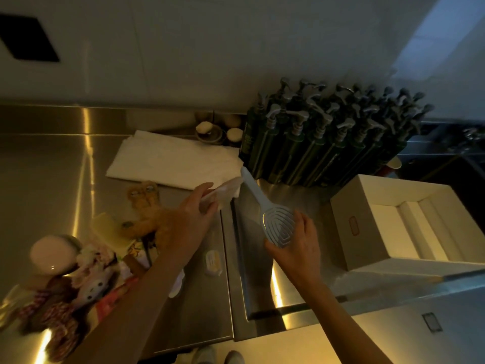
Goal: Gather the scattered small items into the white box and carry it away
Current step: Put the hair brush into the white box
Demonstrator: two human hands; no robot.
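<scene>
At the very bottom, two shoe tips (217,357) on the floor. Just above, steel counter (39,166), shining with yellow light.

At near left, a heap of small things: brown and red-white cords (56,319), a small plush toy (93,287), a round pink lid (53,254), a pale yellow card (110,229). Further, a furry orange toy (145,203) lying flat. Near the middle seam, a small clear packet (213,261), alone, partly under the left forearm.

Left hand (193,219) reaching over the heap, fingers curled around a crumpled white tissue (225,193), pinched and lifted a little above the counter.

Right hand (294,245) on the lower steel surface, fingers bent around the wide head of a pale blue hairbrush (273,224); handle pointing away and to the left, ending near the tissue. Hard to tell whether the brush lies on the steel or is slightly raised.

At right of this hand, the white box (346,232), open, standing on the same lower surface, with white partitions inside; no small item visible in it. Box and brush well apart from the heap.

Further back, a folded white cloth (170,161) flat on the counter. Behind it, a small dish with round pale soaps (210,128). At right of them, a tight group of dark green pump bottles (328,132), upright, with grey pump heads. Behind all, white tiled wall (183,48) with a black square (26,40) at upper left.
</scene>
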